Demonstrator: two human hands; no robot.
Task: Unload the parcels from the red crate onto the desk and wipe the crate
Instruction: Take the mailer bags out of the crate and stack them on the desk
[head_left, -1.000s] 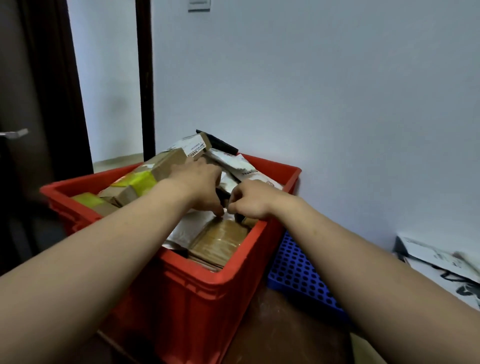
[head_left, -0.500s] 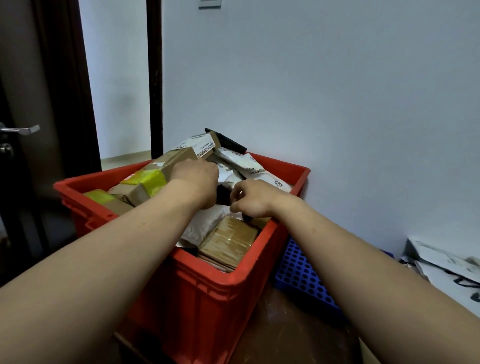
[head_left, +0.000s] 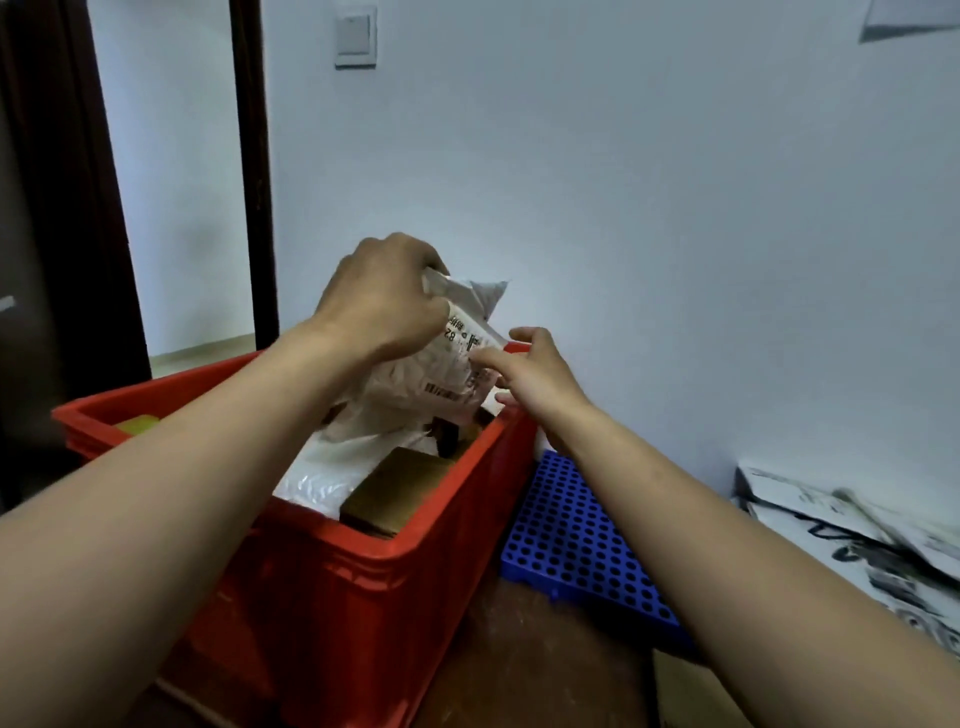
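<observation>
Since the earlier frame, our left hand (head_left: 384, 306) has risen from the parcels (head_left: 322, 478), lifting a bag (head_left: 415, 384) above the crate (head_left: 363, 597); both hands previously worked low among them. We pinch the bag's top edge with curled left fingers, while our right hand (head_left: 535, 379), fingers spread wide, merely touches its side at 3 o'clock. The bag's tail hangs near a box (head_left: 400, 488) at 6 o'clock. Risk: slick film may slip from the one-handed pinch, or the tail may snag parcels below.
</observation>
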